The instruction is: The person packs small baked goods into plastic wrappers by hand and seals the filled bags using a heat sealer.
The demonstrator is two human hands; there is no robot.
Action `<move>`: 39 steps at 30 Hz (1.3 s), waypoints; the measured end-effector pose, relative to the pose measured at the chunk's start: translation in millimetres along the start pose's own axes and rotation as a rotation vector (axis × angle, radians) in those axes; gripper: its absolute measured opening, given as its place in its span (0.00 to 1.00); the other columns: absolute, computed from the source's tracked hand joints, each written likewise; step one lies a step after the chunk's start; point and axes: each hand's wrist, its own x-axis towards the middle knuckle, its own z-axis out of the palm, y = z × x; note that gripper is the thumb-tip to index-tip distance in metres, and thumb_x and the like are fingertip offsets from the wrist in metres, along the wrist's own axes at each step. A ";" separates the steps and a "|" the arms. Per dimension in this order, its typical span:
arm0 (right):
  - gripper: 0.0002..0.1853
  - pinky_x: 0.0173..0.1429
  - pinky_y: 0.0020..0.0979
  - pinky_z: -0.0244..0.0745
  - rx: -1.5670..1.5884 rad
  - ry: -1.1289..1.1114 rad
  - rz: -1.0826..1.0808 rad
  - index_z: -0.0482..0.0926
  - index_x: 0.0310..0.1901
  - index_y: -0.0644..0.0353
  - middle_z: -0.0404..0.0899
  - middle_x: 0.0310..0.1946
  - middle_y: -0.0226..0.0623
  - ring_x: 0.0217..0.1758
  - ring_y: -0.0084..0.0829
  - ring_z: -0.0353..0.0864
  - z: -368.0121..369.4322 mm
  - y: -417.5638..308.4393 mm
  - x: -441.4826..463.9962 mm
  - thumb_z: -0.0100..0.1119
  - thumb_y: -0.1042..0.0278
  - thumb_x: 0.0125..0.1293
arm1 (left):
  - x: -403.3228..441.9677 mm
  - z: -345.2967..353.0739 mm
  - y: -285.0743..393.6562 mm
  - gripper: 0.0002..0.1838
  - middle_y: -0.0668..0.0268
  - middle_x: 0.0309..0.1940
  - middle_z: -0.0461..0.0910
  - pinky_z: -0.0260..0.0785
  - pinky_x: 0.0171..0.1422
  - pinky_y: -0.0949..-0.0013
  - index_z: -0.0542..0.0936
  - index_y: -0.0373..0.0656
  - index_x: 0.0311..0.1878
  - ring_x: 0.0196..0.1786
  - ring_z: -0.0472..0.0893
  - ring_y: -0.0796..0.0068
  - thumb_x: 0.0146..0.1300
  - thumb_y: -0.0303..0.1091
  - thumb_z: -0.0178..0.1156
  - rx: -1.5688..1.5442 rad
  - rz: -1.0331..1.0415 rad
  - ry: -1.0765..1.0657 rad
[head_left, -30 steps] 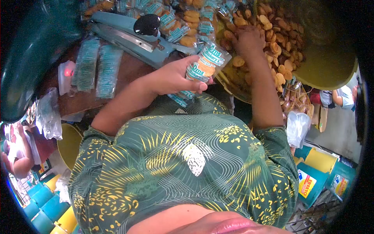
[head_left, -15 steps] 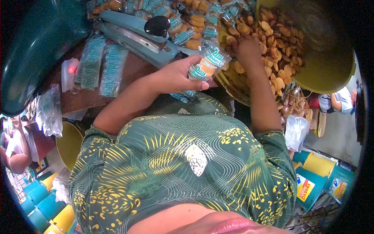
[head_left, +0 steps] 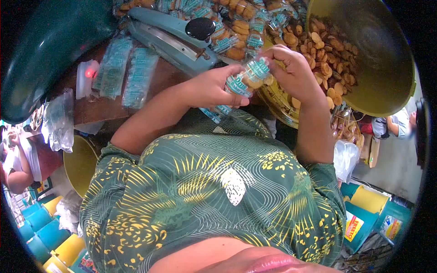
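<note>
The left hand (head_left: 211,86) was clamped on the pack (head_left: 241,84), near the sealer (head_left: 170,45). The right hand (head_left: 296,73) curled at its upper end; whether those fingertips were pinched together could not be told.

The packet (head_left: 248,80) in my grip is thin, clear plastic, glossy and creased, and the flat sleeves (head_left: 141,77) have the same shine. Beside them, the sealer (head_left: 157,23) looks smooth and painted, its strip (head_left: 182,48) bare metal, its knob (head_left: 200,28) glossy black. My biscuits (head_left: 325,68) look dry and matt, the basin (head_left: 387,73) dull and smooth. The green tub (head_left: 50,59) gleams (glossiest of the lot, I'd say). My shirt (head_left: 191,182) is soft, matt cloth; the bags (head_left: 60,120) are crinkled plastic.
</note>
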 end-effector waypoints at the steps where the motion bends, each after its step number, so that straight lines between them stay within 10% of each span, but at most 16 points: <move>1: 0.10 0.52 0.34 0.75 -0.054 0.066 -0.090 0.81 0.41 0.63 0.83 0.39 0.44 0.45 0.40 0.81 1.8 -3.9 1.9 0.67 0.69 0.60 | -1.1 -0.4 0.9 0.32 0.66 0.48 0.80 0.73 0.56 0.68 0.69 0.41 0.63 0.50 0.79 0.76 0.58 0.36 0.73 0.024 -0.001 -0.006; 6: 0.11 0.50 0.40 0.75 -0.398 0.279 -0.357 0.79 0.38 0.65 0.81 0.36 0.45 0.44 0.45 0.81 24.3 -21.5 3.1 0.67 0.67 0.60 | -6.1 -3.5 -0.9 0.35 0.66 0.49 0.80 0.75 0.51 0.69 0.67 0.41 0.65 0.46 0.81 0.76 0.57 0.39 0.73 -0.073 -0.015 0.125; 12: 0.13 0.48 0.37 0.76 -0.044 0.259 0.043 0.77 0.42 0.64 0.81 0.36 0.42 0.45 0.41 0.82 32.4 -29.4 -6.7 0.67 0.68 0.61 | -19.3 2.9 -2.4 0.40 0.65 0.49 0.80 0.75 0.54 0.69 0.65 0.41 0.67 0.48 0.81 0.75 0.55 0.42 0.75 -0.271 0.023 0.045; 20: 0.27 0.57 0.34 0.76 -0.079 0.201 -0.339 0.75 0.57 0.65 0.75 0.61 0.48 0.54 0.36 0.82 20.0 -59.0 6.0 0.73 0.63 0.58 | -33.9 1.9 -1.2 0.38 0.65 0.51 0.77 0.71 0.57 0.68 0.62 0.37 0.69 0.49 0.78 0.77 0.62 0.40 0.69 -0.264 0.179 -0.013; 24: 0.42 0.49 0.26 0.79 0.779 0.282 -0.165 0.58 0.72 0.61 0.82 0.44 0.41 0.43 0.29 0.84 34.3 -64.9 -2.1 0.71 0.71 0.59 | -53.9 -20.6 2.7 0.40 0.61 0.58 0.76 0.72 0.62 0.67 0.61 0.41 0.72 0.56 0.80 0.70 0.70 0.65 0.45 -0.677 0.200 -0.089; 35: 0.34 0.51 0.30 0.75 0.066 0.150 0.255 0.68 0.66 0.60 0.81 0.45 0.38 0.43 0.27 0.78 114.8 -7.5 42.4 0.71 0.75 0.57 | -92.7 -49.4 -6.2 0.34 0.59 0.59 0.76 0.70 0.63 0.62 0.67 0.41 0.68 0.60 0.75 0.67 0.66 0.51 0.63 0.268 -0.131 0.429; 39: 0.31 0.55 0.30 0.75 0.029 0.394 -0.085 0.69 0.64 0.60 0.80 0.53 0.39 0.48 0.27 0.79 76.6 -20.5 79.7 0.56 0.88 0.56 | -99.3 -86.9 -7.1 0.38 0.56 0.57 0.77 0.70 0.61 0.65 0.62 0.33 0.69 0.57 0.77 0.67 0.65 0.47 0.65 0.222 -0.191 0.537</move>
